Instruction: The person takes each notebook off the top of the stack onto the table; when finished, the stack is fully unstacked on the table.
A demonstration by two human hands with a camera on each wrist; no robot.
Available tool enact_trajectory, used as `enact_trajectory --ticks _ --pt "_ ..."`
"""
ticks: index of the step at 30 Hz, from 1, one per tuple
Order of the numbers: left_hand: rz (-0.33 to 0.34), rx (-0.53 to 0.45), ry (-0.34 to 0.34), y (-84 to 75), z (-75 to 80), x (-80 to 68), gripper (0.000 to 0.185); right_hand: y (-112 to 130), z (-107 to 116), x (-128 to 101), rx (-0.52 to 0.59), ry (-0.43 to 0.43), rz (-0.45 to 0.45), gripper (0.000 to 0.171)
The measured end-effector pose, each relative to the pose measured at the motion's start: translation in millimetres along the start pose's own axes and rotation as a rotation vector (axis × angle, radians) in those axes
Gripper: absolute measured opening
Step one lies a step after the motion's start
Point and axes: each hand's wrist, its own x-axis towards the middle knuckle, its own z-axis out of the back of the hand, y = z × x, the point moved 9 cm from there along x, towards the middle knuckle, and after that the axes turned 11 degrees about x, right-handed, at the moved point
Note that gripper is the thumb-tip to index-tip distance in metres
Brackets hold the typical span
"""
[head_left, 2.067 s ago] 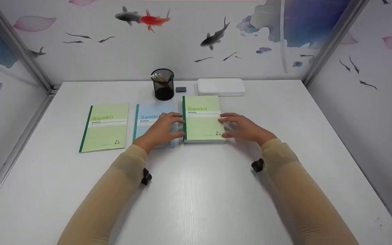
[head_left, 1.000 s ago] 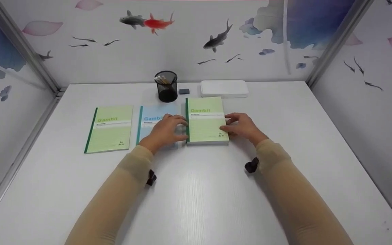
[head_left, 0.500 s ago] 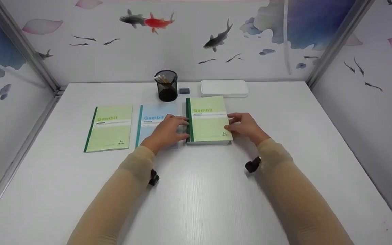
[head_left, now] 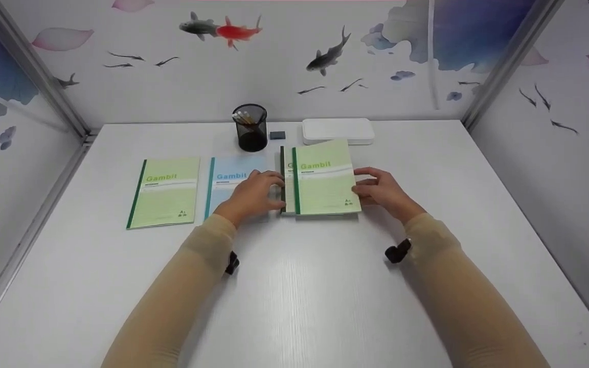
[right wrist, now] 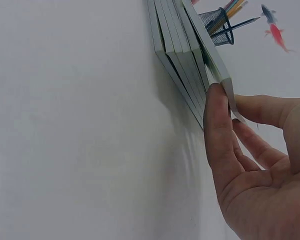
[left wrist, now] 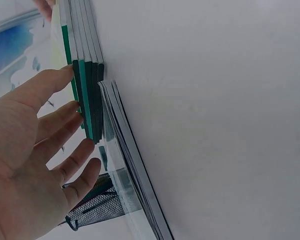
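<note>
Far to the left of our fingers a green notebook (head_left: 164,192) lies flat on the white table (head_left: 294,286). Just right of it sits a blue notebook (head_left: 230,180), and our left hand (head_left: 251,195) rests over its right part. Those fingers (left wrist: 55,150) are straight and slightly spread, their tips pressed against the dark green spines of the stack of notebooks (left wrist: 85,90). Beyond the left fingertips stands a black mesh pen cup (head_left: 250,128), with a small dark eraser (head_left: 277,135) beside it.

Between our two hands we have the top green notebook (head_left: 325,179), lifted off the stack and slid rightward, so the cover beneath peeks out at its left edge. A white case (head_left: 338,130) lies just beyond it. On the right, our right hand (head_left: 386,194) pinches that top notebook's outer edge, thumb (right wrist: 217,130) underneath, fingers curled above.
</note>
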Motion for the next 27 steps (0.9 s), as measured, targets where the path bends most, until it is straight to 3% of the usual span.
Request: enact_trajectory --ticks 11,27 --pt "-0.035 0.101 -0.011 -5.9 4.6 -1.5 0.057 6 47 -12 0.125 -0.042 0.032 0.058" --pt "-0.029 0.087 -0.003 -4.0 1.7 0.8 0.059 -2 108 -24 0.151 -0.1 0.011 0.058"
